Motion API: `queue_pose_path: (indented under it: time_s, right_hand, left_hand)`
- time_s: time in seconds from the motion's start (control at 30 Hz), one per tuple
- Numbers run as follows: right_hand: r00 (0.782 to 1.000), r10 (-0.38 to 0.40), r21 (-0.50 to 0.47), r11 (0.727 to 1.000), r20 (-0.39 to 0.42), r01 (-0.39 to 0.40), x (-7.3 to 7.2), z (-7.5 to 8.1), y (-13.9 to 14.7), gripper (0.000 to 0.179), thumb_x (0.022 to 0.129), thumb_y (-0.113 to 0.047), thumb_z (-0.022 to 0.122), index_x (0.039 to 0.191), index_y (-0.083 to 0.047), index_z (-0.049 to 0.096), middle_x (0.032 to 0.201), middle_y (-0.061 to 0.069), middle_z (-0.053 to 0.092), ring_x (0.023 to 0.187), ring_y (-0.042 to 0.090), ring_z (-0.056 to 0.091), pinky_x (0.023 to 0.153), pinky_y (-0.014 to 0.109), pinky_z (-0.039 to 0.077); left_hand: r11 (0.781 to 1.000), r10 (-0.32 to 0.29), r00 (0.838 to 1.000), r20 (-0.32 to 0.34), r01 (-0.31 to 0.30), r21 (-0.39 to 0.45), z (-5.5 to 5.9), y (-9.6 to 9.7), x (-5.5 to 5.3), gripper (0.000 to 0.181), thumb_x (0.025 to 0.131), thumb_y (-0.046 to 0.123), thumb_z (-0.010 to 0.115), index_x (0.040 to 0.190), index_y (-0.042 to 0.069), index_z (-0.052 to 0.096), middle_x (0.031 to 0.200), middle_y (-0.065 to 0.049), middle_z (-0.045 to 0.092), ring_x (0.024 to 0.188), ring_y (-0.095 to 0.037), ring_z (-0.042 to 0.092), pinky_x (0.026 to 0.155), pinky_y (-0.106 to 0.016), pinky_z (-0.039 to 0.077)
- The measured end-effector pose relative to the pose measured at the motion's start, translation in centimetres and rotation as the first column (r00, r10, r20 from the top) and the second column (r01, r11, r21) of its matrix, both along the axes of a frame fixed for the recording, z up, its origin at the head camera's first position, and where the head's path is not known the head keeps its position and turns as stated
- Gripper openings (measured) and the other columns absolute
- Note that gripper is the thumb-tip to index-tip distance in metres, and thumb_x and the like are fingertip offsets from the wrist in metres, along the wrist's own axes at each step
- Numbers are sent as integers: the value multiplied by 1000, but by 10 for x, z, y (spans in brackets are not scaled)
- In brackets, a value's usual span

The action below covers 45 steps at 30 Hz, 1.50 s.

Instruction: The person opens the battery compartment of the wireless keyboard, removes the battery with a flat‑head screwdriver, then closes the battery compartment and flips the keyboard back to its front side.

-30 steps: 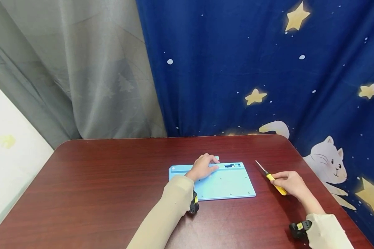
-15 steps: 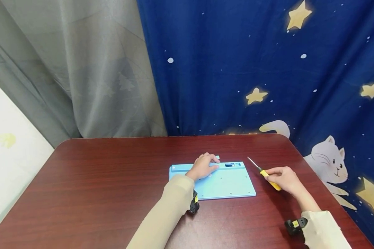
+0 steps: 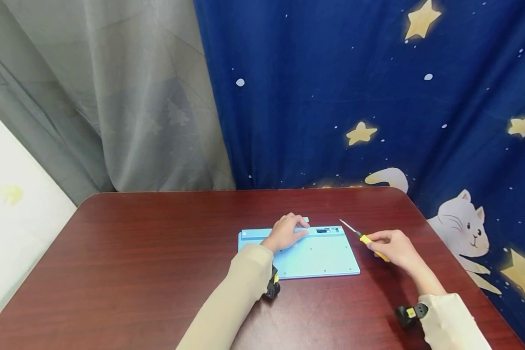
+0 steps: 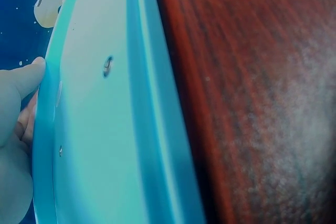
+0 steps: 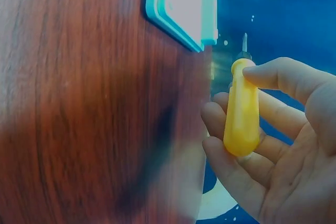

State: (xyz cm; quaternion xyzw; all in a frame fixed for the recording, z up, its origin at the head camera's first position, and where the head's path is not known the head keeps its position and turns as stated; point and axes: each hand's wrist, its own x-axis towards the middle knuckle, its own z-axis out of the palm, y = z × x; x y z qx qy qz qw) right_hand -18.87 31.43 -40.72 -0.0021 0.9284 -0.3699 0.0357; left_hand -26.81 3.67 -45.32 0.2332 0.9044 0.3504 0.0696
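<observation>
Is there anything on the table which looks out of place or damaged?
Yes, perhaps: the blue device has an uncovered dark slot near its far edge, and a small blue piece shows just beyond that edge, possibly the slot's cover. I see no spill or breakage.

The head view is evenly bright, with a pale sheen on the near surface (image 3: 284,316) and a soft shadow by the right hand (image 3: 393,248). Both wrist views are bluish; in the left, glare hazes the surface and the keyboard (image 4: 94,124) washes out.
</observation>
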Motion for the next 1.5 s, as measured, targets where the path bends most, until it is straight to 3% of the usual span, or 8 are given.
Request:
queue_pose_path:
  time_s: [0.2,0.6,0.93,1.2,1.5]
  right_hand:
    - [1000,9,9,1000,-18,-9,-3,3,-6,29,80,-8,67,103,8,64,77,13,65,62,24,56,51,29,45]
    - [998,46,75,996,-47,-43,-8,6,-13,26,79,-9,70,101,5,66,91,17,65,74,22,56,63,32,47]
    - [994,59,126,991,-88,-47,-15,6,-12,24,80,-6,68,103,3,67,99,21,64,87,31,56,79,48,46]
    - [990,74,154,987,-124,-54,-20,9,-14,25,77,-3,70,101,3,68,99,23,64,88,33,56,79,49,44]
    - [983,87,195,979,-163,-55,-29,17,-14,19,74,-3,73,93,-1,71,88,16,67,81,28,58,74,44,47]
  left_hand:
    - [1000,-5,1000,-5,5,2,0,-1,-2,19,89,27,61,106,20,64,100,4,53,98,-12,48,85,-31,37]
    - [1000,-9,1000,-10,9,1,1,-2,-1,19,89,26,61,106,19,64,100,3,54,98,-13,48,85,-31,37]
    - [1000,-8,1000,-2,8,1,1,-2,0,20,89,26,61,107,19,64,101,3,54,99,-13,48,85,-31,37]
    - [1000,-19,1000,-11,19,6,1,-2,-2,20,89,26,61,108,19,64,101,3,54,99,-13,48,86,-31,37]
    - [1000,-23,1000,-16,23,4,0,-3,-2,21,90,27,60,108,19,63,101,4,54,99,-13,48,86,-31,37]
